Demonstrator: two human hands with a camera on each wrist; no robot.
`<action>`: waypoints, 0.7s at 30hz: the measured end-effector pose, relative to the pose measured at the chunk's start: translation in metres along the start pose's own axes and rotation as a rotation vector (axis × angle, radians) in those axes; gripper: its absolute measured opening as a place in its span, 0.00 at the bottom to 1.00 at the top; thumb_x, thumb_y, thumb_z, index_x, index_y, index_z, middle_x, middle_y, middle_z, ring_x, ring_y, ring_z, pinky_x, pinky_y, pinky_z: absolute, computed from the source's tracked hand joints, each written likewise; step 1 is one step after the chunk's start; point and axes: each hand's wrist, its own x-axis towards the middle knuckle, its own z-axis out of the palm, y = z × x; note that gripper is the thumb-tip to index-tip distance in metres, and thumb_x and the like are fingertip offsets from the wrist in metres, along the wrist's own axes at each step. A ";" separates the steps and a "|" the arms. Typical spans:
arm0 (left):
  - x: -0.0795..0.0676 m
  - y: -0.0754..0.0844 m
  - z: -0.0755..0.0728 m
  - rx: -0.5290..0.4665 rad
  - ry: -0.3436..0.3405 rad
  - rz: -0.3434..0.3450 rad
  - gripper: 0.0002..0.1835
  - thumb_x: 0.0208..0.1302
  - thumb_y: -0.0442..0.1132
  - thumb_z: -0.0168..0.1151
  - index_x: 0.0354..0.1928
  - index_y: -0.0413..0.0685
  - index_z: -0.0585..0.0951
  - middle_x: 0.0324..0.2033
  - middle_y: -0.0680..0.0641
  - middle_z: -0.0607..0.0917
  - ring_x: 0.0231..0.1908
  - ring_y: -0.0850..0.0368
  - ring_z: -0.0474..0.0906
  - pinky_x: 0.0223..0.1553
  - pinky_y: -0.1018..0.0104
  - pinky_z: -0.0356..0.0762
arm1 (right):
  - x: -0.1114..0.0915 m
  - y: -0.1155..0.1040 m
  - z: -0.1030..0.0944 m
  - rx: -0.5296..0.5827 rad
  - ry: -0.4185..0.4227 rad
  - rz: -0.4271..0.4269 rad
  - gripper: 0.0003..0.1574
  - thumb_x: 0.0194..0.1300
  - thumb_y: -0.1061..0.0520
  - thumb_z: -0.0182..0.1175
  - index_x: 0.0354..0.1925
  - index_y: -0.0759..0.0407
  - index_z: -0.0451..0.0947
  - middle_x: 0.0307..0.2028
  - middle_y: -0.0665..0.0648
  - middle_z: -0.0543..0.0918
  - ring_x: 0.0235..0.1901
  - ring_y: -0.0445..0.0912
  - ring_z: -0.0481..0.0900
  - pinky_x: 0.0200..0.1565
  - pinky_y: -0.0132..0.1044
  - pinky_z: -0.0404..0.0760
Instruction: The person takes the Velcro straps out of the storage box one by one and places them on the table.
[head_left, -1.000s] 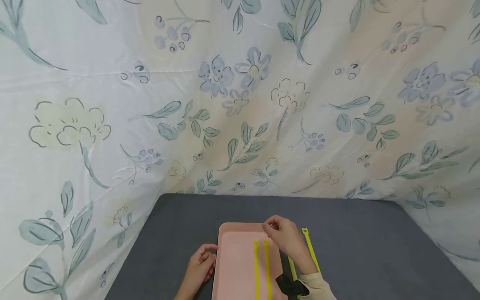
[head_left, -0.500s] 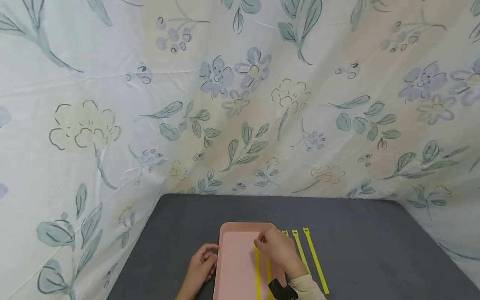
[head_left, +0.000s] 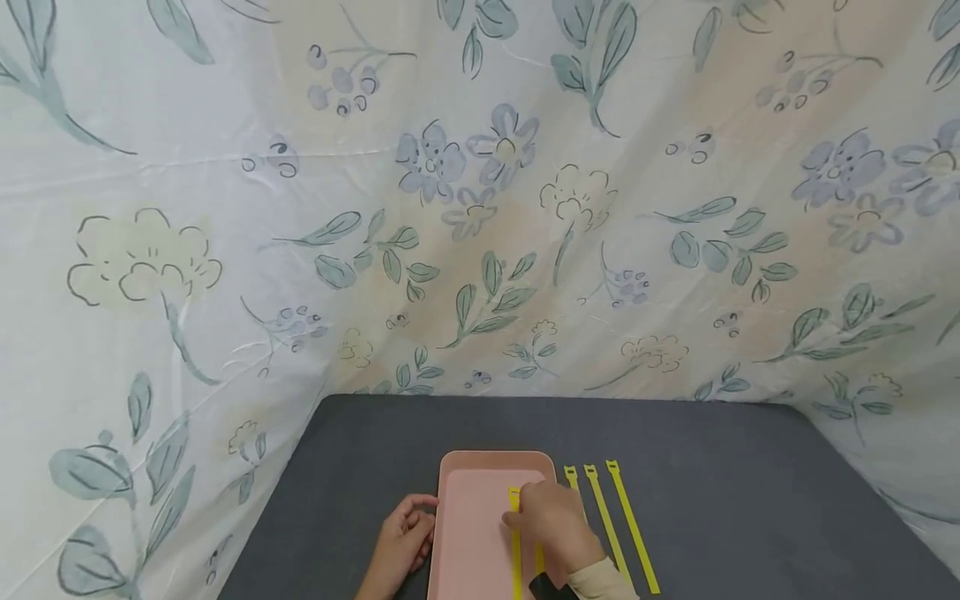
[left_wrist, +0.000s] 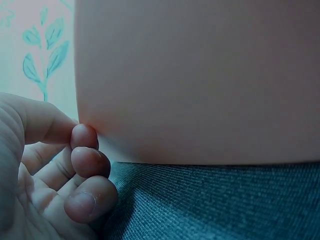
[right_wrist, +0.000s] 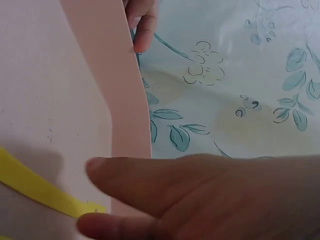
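Note:
A pink tray point(head_left: 472, 533) lies on the dark table, its near end cut off by the head view. Inside it are two yellow cable straps with slotted heads; the left strap point(head_left: 516, 550) shows more, while my right hand point(head_left: 555, 521) covers the head of the other. In the right wrist view, thumb and forefinger stand apart, the fingertip beside the slotted end of a yellow strap point(right_wrist: 45, 195). My left hand point(head_left: 401, 537) rests at the tray's left side, fingers loosely bent. The left wrist view shows its fingertips against the tray wall point(left_wrist: 200, 85).
Right of the tray, three more yellow straps lie side by side on the dark table point(head_left: 735, 500): a near one point(head_left: 572, 475), a middle one point(head_left: 606, 512) and an outer one point(head_left: 636, 533). A floral cloth point(head_left: 480, 208) hangs behind and around the table.
My right hand has moved from the tray's far right corner leftward and nearer, down over the straps in the tray. The left hand stays at the tray's side.

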 end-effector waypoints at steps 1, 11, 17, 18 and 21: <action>0.000 0.000 0.000 0.002 0.000 -0.002 0.20 0.68 0.31 0.57 0.60 0.31 0.70 0.23 0.51 0.75 0.16 0.65 0.64 0.15 0.75 0.58 | -0.001 0.000 0.001 -0.014 -0.006 0.008 0.23 0.59 0.45 0.69 0.16 0.51 0.74 0.13 0.45 0.66 0.13 0.41 0.64 0.20 0.35 0.59; -0.001 0.000 0.001 -0.007 0.007 0.008 0.20 0.68 0.30 0.57 0.60 0.30 0.70 0.22 0.51 0.75 0.16 0.65 0.64 0.14 0.75 0.58 | 0.000 -0.004 0.010 -0.139 -0.016 0.088 0.26 0.52 0.39 0.70 0.14 0.51 0.71 0.13 0.47 0.66 0.16 0.43 0.66 0.24 0.41 0.65; -0.001 0.000 0.001 -0.001 0.006 0.005 0.20 0.68 0.30 0.57 0.60 0.30 0.70 0.22 0.51 0.75 0.16 0.65 0.64 0.15 0.75 0.58 | 0.003 -0.006 0.013 -0.165 -0.013 0.122 0.20 0.52 0.43 0.68 0.16 0.51 0.72 0.15 0.48 0.69 0.16 0.43 0.67 0.27 0.43 0.68; -0.001 0.000 0.001 0.001 0.007 0.003 0.20 0.69 0.30 0.57 0.60 0.30 0.70 0.22 0.51 0.75 0.16 0.66 0.64 0.15 0.75 0.59 | 0.003 -0.007 0.013 -0.167 -0.018 0.125 0.19 0.52 0.45 0.68 0.17 0.51 0.72 0.15 0.48 0.70 0.17 0.44 0.68 0.27 0.44 0.68; 0.000 0.000 0.001 0.001 0.011 0.000 0.20 0.69 0.30 0.56 0.60 0.31 0.70 0.22 0.51 0.75 0.16 0.66 0.65 0.15 0.75 0.59 | 0.005 -0.008 0.012 -0.177 -0.041 0.134 0.18 0.54 0.47 0.67 0.18 0.51 0.73 0.17 0.49 0.71 0.17 0.44 0.68 0.28 0.44 0.69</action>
